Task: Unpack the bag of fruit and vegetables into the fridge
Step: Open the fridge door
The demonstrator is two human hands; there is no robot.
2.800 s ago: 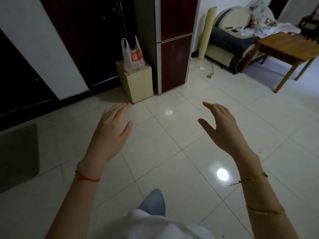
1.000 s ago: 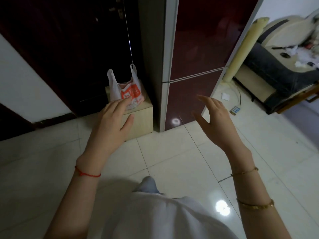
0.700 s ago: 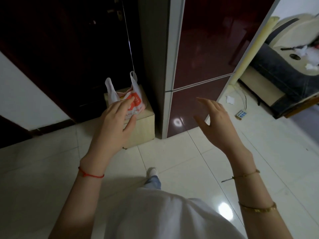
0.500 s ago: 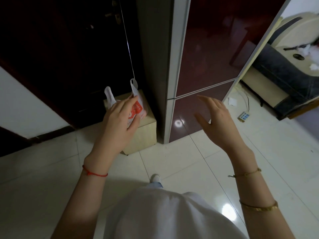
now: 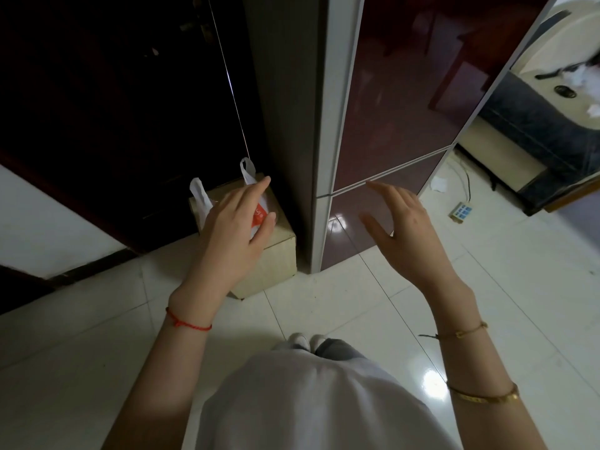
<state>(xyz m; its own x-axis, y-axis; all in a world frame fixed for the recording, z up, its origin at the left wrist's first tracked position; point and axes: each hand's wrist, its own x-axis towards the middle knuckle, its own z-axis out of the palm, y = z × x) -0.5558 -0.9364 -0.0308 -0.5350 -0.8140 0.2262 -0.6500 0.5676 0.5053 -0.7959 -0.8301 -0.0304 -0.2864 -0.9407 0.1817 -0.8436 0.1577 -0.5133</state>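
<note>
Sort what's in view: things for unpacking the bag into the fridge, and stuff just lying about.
For the job:
plastic bag on the box
fridge, doors closed
left hand, right hand, both empty

Lying about:
power strip
crumpled paper
sofa

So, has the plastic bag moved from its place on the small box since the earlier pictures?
No. The plastic bag still stands on the small box beside the fridge; only the camera came nearer.
</note>
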